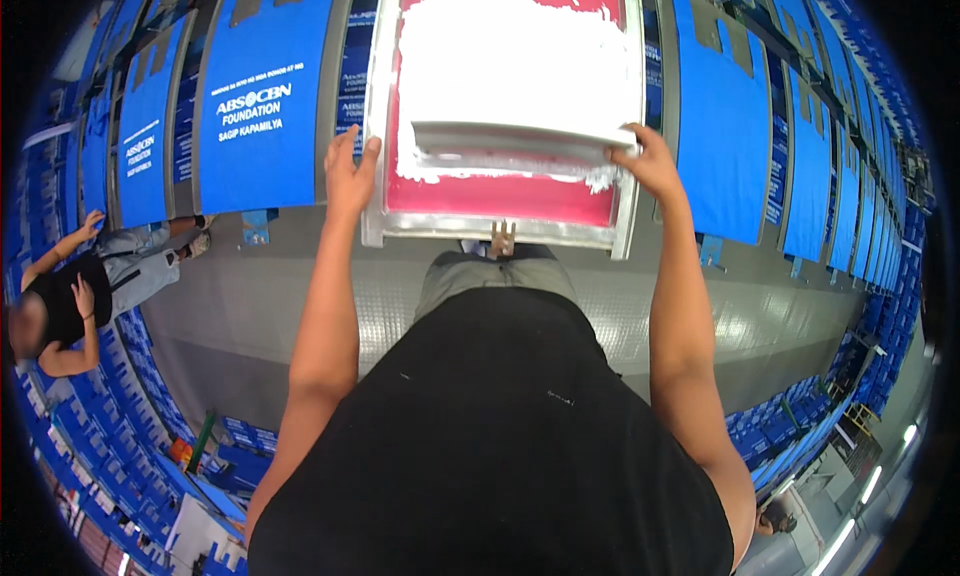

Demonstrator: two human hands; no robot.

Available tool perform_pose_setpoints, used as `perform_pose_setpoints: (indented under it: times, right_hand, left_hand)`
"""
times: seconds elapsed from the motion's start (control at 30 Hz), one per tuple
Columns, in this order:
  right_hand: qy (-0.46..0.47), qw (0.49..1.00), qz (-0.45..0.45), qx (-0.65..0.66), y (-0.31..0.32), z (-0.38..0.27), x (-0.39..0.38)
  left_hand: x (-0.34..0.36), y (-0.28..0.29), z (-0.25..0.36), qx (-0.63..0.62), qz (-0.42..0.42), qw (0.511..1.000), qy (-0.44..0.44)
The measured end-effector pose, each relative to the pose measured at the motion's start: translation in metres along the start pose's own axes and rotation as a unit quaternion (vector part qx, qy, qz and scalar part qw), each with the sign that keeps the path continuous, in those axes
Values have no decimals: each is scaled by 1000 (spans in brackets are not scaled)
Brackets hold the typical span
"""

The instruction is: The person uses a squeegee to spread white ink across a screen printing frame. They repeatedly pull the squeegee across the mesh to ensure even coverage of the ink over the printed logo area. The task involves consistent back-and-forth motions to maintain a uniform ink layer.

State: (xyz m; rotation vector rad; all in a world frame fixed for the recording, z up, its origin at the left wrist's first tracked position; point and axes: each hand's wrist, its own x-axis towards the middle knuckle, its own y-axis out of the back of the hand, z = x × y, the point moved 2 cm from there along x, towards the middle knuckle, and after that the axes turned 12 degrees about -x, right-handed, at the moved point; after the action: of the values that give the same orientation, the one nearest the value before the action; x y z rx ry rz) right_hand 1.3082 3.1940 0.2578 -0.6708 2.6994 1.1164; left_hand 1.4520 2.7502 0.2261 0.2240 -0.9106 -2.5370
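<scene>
In front of me lies a screen printing frame (376,191) with metal rails and red mesh. Thick white ink (515,61) covers much of the mesh. Across the near part of the ink rests a long squeegee (510,136). The fingers and thumb of my right hand (650,166) close on its right end, beside the right rail. My left hand (350,176) is at the outer side of the left rail, thumb and fingers apart, away from the squeegee. A metal bracket (503,239) sticks out from the frame's near edge.
Blue printed fabric panels (265,106) on boards line both sides, with more blue panels (722,116) to the right. Far left, another person (75,296) in a black top stands by the row. Behind me are a grey floor (250,316) and further blue racks (790,421).
</scene>
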Motion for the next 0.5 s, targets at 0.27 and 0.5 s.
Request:
perform_pose_setpoints:
  times: [0.27,0.5]
  right_hand:
    - [100,936,3,-337,-30,-61,-51]
    - [154,913,83,-368,41,-92,79]
  left_hand:
    - [-5,-6,144,227,-303,890,-252]
    - [112,-31,175,142,-143,932,-302]
